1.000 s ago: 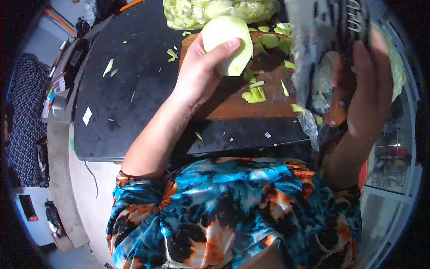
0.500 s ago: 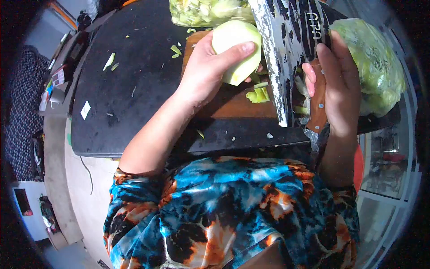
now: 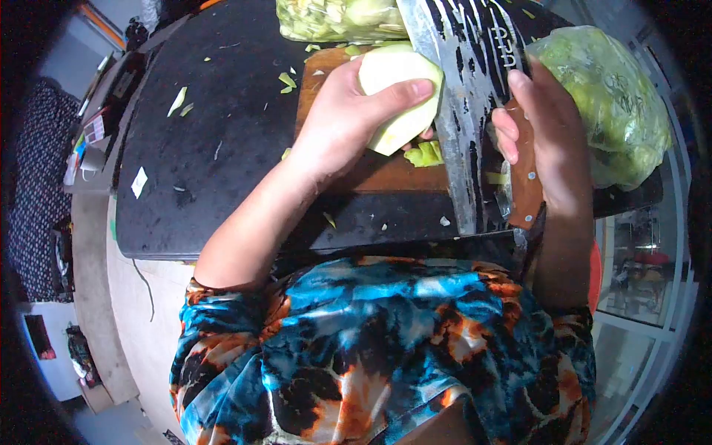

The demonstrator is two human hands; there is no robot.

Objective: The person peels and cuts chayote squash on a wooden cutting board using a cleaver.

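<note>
My left hand (image 3: 352, 111) is closed round a pale green peeled vegetable (image 3: 393, 70), its thumb across the top face. In my right hand (image 3: 552, 133) is the wooden handle of a large cleaver (image 3: 463, 111), whose black and silver blade stands beside the vegetable's right edge. Whether blade and vegetable touch, I cannot tell. Beneath both lies a brown wooden cutting board (image 3: 400, 178), partly hidden. Yellow-green peel pieces (image 3: 425, 154) rest on it below the vegetable.
A clear bag of cut green pieces (image 3: 341, 21) is behind the board. Another bag of green vegetables (image 3: 612, 104) stands at the right. Scraps (image 3: 178, 101) are scattered on the black table (image 3: 208, 163). A red object (image 3: 595, 274) shows below the table's right edge.
The cleaver has swung from the right towards the vegetable, its blade now more clearly in view. My left hand and the vegetable have shifted slightly right and down.
</note>
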